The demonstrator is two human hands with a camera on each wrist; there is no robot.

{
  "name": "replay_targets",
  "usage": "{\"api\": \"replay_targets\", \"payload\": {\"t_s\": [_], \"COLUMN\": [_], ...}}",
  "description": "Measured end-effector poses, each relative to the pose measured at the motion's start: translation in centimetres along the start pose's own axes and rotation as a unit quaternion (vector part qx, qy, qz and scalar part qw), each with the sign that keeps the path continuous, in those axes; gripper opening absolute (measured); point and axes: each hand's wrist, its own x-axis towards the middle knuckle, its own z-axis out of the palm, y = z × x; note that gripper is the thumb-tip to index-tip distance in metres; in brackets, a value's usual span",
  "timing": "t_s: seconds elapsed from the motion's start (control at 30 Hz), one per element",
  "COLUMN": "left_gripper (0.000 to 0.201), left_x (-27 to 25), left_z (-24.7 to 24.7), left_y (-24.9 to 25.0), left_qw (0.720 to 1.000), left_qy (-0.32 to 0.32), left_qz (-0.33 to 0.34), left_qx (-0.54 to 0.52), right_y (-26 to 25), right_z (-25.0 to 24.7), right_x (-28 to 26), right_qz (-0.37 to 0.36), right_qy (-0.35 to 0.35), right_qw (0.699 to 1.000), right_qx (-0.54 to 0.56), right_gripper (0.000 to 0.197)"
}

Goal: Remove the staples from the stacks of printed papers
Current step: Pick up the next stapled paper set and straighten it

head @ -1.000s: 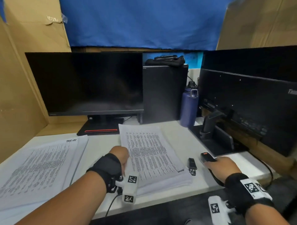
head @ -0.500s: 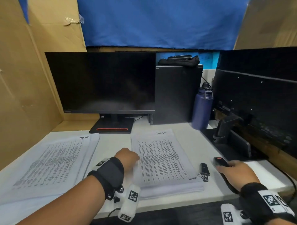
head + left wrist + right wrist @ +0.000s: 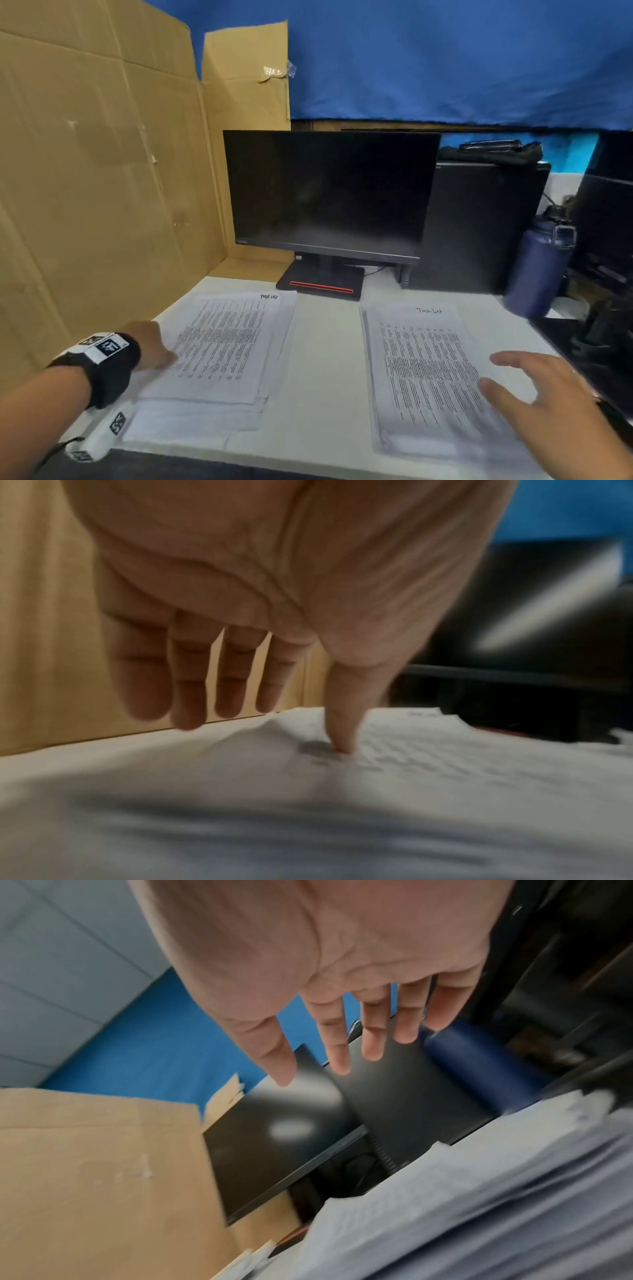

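Observation:
Two stacks of printed papers lie on the white table point(image 3: 325, 370). The left stack point(image 3: 226, 346) has "Task List" handwritten at its top, and so does the right stack point(image 3: 424, 373). My left hand point(image 3: 161, 353) sits at the left stack's left edge. In the left wrist view its thumb point(image 3: 342, 731) presses down on the top sheet point(image 3: 411, 750) while the fingers point(image 3: 192, 696) hang straight above the paper. My right hand point(image 3: 496, 371) hovers with spread fingers over the right stack's right side, holding nothing point(image 3: 313, 1074). No staple or tool shows.
A dark monitor point(image 3: 329, 192) stands behind the stacks, with a black computer tower point(image 3: 479, 226) and a blue bottle point(image 3: 537, 267) to its right. A cardboard wall point(image 3: 102, 188) closes off the left side. Another black monitor point(image 3: 609, 212) fills the right edge.
My left hand moved from the right stack over to the left stack. My right hand left the small black device at the right and now hovers over the right stack. The view swung left.

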Motion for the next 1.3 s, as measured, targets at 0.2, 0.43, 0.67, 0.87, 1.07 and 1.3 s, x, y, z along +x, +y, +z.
{"api": "replay_targets", "payload": {"t_s": [0.2, 0.43, 0.67, 0.87, 1.07, 1.3], "left_gripper": [0.054, 0.029, 0.003, 0.019, 0.020, 0.029], "left_x": [1.3, 1.5, -0.7, -4.6, -6.2, -3.6], "left_z": [1.0, 1.6, 2.7, 2.2, 3.1, 3.4], "left_y": [-1.8, -2.8, -2.8, -1.4, -0.5, -0.6], "left_qw": [0.998, 1.000, 0.956, 0.901, 0.866, 0.951], "left_qy": [-0.010, 0.008, 0.096, 0.138, 0.145, 0.014], "left_qz": [-0.024, 0.015, 0.063, 0.169, 0.189, 0.123], "left_qx": [-0.049, -0.024, -0.271, -0.375, -0.439, -0.284], "right_y": [-3.9, -6.8, -9.8, -13.1, -14.0, -13.8], "right_z": [6.6, 10.1, 12.2, 17.0, 20.7, 20.8], "right_x": [-1.9, -2.7, -3.2, -1.2, 2.1, 2.9], "right_qz": [-0.128, -0.158, -0.168, -0.050, 0.178, 0.163], "right_qy": [-0.104, -0.153, -0.222, -0.289, -0.328, -0.321], "right_qw": [0.986, 0.975, 0.960, 0.938, 0.845, 0.861], "right_qx": [0.033, 0.035, 0.039, 0.184, 0.382, 0.359], "right_gripper": [0.039, 0.066, 0.027, 0.053, 0.026, 0.026]}}
